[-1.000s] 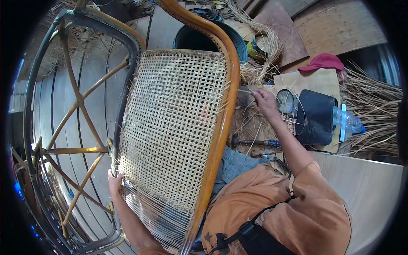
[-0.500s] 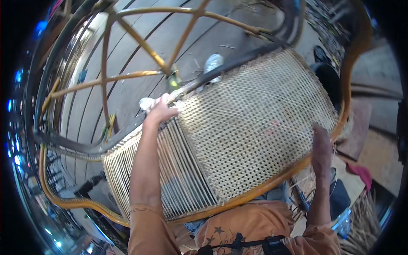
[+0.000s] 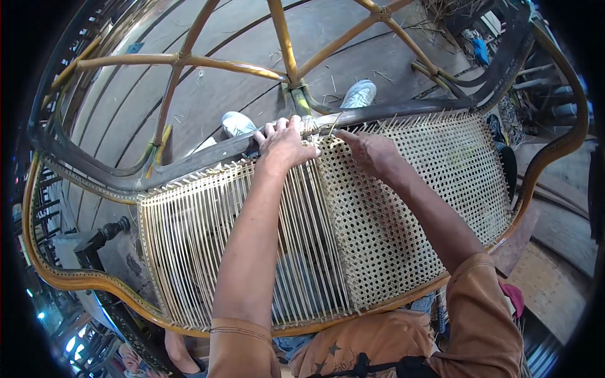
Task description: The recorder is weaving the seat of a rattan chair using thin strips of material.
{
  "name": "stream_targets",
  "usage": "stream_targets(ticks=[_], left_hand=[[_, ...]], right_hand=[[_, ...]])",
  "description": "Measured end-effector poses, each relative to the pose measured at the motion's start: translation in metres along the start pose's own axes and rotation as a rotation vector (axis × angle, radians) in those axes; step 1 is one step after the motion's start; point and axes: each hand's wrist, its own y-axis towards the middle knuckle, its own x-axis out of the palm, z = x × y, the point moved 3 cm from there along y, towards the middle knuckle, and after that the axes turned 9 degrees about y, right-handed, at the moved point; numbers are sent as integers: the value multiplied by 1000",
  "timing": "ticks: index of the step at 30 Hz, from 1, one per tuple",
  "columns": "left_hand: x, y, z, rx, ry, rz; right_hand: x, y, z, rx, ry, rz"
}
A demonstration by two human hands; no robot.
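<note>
A curved rattan seat frame lies across my lap, with a cane panel stretched inside it. The right part of the panel is closely woven with small holes; the left part has only parallel cane strands. Along the far side runs a dark rail. My left hand curls its spread fingers over this rail, thumb reaching toward the edge of the weave. Close beside it, my right hand is closed, its index fingertip at the weave's far corner. A thin strand shows near that fingertip; what the fingers pinch is hidden.
Crossed rattan poles rise beyond the rail. Two white shoes, one of them a left-hand white shoe, show on the plank floor. Short cane ends stick up along the rail. Boards lie at right; another person's arm shows lower left.
My right hand has moved from the panel's right side to its far edge, beside my left hand. The left hand stays at the rail. The view has shifted.
</note>
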Motion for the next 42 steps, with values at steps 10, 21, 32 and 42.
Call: stream_targets(ticks=[10,21,32,42], left_hand=[[4,3,-2,1,-29,33],[3,10,-18,103,-102,-7],[4,17,-35,152,-364,39],[12,16,-36,213,-279,224]], right_hand=[[12,27,-28,134,-279,-216],[-34,-14,-3,127,-19,347],[8,27,-22,237,580,-47],[14,38,-32,295,321,-115]])
